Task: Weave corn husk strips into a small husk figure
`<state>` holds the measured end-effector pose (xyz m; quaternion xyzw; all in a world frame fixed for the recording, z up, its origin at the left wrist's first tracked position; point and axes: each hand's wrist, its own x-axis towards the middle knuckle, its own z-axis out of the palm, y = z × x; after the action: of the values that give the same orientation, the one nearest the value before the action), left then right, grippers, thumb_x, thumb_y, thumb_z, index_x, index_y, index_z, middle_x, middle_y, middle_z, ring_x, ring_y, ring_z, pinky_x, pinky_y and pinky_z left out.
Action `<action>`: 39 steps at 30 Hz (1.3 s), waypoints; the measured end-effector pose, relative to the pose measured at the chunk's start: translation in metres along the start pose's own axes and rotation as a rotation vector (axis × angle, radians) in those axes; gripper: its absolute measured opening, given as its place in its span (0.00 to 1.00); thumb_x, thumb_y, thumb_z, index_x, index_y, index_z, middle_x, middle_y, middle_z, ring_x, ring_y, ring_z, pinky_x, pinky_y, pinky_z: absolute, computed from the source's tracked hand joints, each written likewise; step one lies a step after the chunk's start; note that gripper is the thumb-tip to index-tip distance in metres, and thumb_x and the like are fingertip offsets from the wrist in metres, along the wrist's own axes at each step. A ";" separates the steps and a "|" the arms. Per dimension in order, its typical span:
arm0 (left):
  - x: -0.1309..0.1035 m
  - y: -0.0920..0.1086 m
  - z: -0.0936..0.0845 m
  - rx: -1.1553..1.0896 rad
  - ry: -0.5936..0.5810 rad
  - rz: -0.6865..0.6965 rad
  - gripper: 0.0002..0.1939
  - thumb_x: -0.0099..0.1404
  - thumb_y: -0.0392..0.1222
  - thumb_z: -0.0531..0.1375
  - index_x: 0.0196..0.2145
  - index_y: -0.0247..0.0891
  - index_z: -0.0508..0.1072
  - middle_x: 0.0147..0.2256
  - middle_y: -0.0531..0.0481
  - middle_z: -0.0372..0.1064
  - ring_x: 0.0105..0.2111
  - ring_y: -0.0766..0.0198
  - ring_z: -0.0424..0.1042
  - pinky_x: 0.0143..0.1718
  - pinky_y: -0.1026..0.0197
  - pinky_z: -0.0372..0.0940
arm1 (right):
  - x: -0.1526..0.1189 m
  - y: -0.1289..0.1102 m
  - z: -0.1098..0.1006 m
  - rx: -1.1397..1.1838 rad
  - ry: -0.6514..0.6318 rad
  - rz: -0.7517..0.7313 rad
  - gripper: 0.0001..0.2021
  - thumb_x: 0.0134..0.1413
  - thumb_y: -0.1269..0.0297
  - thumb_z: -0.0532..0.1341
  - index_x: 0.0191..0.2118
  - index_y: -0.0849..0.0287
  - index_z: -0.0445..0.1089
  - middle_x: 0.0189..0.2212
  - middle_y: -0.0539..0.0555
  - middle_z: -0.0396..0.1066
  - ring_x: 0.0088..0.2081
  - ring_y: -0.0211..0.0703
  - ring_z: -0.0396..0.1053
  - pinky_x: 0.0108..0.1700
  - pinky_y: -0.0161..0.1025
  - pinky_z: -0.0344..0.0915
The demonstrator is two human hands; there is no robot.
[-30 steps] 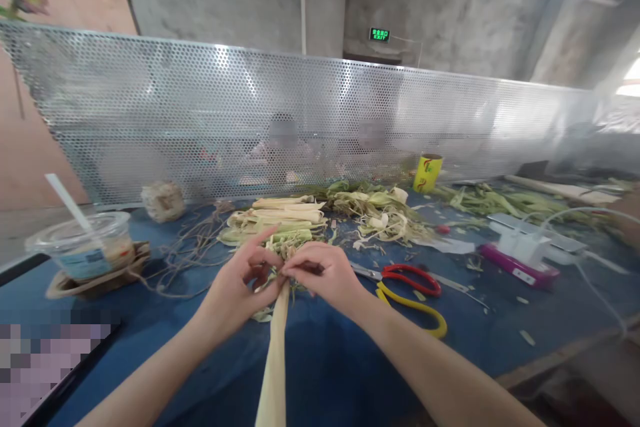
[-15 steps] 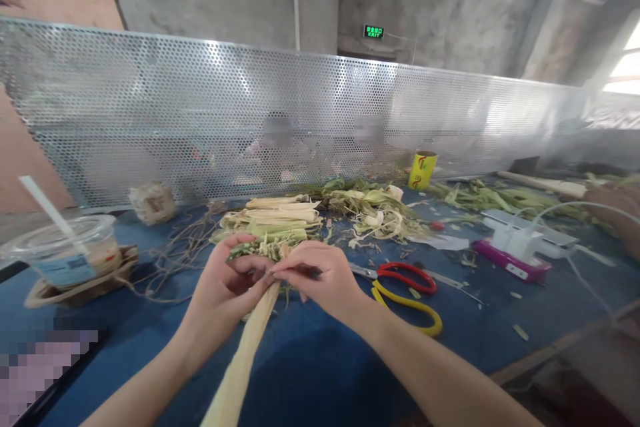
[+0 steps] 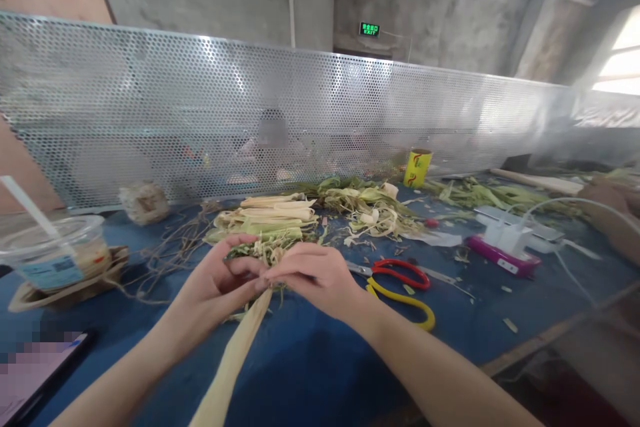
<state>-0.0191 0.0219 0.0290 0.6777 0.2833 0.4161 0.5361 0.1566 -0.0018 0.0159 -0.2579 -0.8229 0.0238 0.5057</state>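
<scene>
Between the thumb and fingers of my left hand (image 3: pixel 225 280) is a knotty greenish bundle of dried corn husk (image 3: pixel 270 248). My right hand (image 3: pixel 317 277) pinches the near end of that bundle, its fingertips meeting the left thumb. A long pale corn husk strip (image 3: pixel 230 353) runs from this pinch point down toward me and out of the bottom of the view. Fingers cover the spot where strip and bundle join. Just beyond my hands lies a stack of flat husks (image 3: pixel 277 213). Scissors (image 3: pixel 380 268) with red and yellow handles rest beside my right hand.
Loose husks (image 3: pixel 370 203) and twine (image 3: pixel 185 240) lie across the blue table. At left are a lidded cup (image 3: pixel 60 260) and a phone (image 3: pixel 40 380). A purple power strip (image 3: pixel 503 257) with cables sits right, near another person's arm (image 3: pixel 610 210). A perforated metal screen (image 3: pixel 200 113) stands behind.
The whole view has shifted slightly, so most things appear a little farther left. Both hands keep their pinch on the husk; my right fingers have shifted slightly at the join.
</scene>
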 end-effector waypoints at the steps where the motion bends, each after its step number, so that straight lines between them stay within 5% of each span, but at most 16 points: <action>1: 0.000 0.000 -0.001 -0.014 -0.031 -0.027 0.23 0.52 0.38 0.62 0.44 0.43 0.57 0.25 0.54 0.70 0.25 0.66 0.69 0.26 0.66 0.63 | -0.001 0.000 -0.002 -0.060 -0.028 -0.037 0.12 0.58 0.66 0.50 0.37 0.57 0.70 0.32 0.52 0.72 0.34 0.32 0.68 0.37 0.30 0.64; 7: 0.001 -0.005 -0.008 -0.222 -0.137 -0.260 0.22 0.47 0.36 0.64 0.42 0.41 0.66 0.23 0.53 0.68 0.22 0.68 0.67 0.22 0.67 0.61 | -0.004 -0.007 -0.011 -0.586 -0.073 -0.344 0.13 0.58 0.68 0.49 0.36 0.53 0.70 0.26 0.45 0.73 0.23 0.30 0.64 0.22 0.31 0.54; 12: -0.003 -0.005 -0.012 -0.313 -0.186 -0.393 0.23 0.46 0.34 0.64 0.43 0.41 0.68 0.28 0.49 0.69 0.22 0.68 0.66 0.24 0.65 0.61 | -0.001 -0.011 -0.015 -0.690 -0.077 -0.524 0.11 0.55 0.71 0.51 0.34 0.57 0.71 0.23 0.47 0.71 0.20 0.32 0.59 0.18 0.34 0.49; 17: -0.003 0.003 -0.010 -0.377 -0.140 -0.459 0.22 0.44 0.39 0.66 0.40 0.40 0.72 0.25 0.50 0.67 0.22 0.69 0.65 0.23 0.67 0.60 | 0.001 -0.009 -0.016 -0.697 -0.118 -0.476 0.11 0.56 0.70 0.50 0.33 0.54 0.70 0.21 0.45 0.69 0.20 0.30 0.58 0.18 0.34 0.47; 20: 0.000 -0.001 -0.011 -0.342 -0.253 -0.474 0.24 0.42 0.37 0.67 0.41 0.41 0.71 0.23 0.52 0.68 0.21 0.69 0.65 0.23 0.68 0.60 | 0.001 -0.011 -0.016 -0.679 -0.103 -0.454 0.12 0.56 0.70 0.50 0.33 0.54 0.71 0.21 0.44 0.70 0.19 0.30 0.58 0.18 0.34 0.47; 32: -0.004 0.000 -0.010 -0.245 -0.292 -0.470 0.34 0.45 0.34 0.66 0.50 0.37 0.59 0.24 0.56 0.66 0.25 0.72 0.64 0.29 0.70 0.59 | -0.003 -0.004 -0.012 -0.441 -0.190 -0.370 0.11 0.58 0.67 0.50 0.37 0.56 0.70 0.32 0.42 0.72 0.29 0.25 0.66 0.29 0.26 0.58; 39: -0.003 0.007 -0.002 0.000 -0.015 -0.183 0.41 0.45 0.33 0.65 0.54 0.36 0.49 0.21 0.57 0.69 0.24 0.67 0.69 0.30 0.65 0.62 | -0.002 0.001 -0.004 -0.385 -0.062 -0.239 0.11 0.57 0.67 0.51 0.32 0.56 0.71 0.27 0.47 0.72 0.29 0.29 0.68 0.29 0.27 0.61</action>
<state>-0.0228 0.0187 0.0347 0.6520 0.3401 0.3603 0.5739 0.1613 -0.0030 0.0164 -0.2493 -0.8521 -0.1858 0.4210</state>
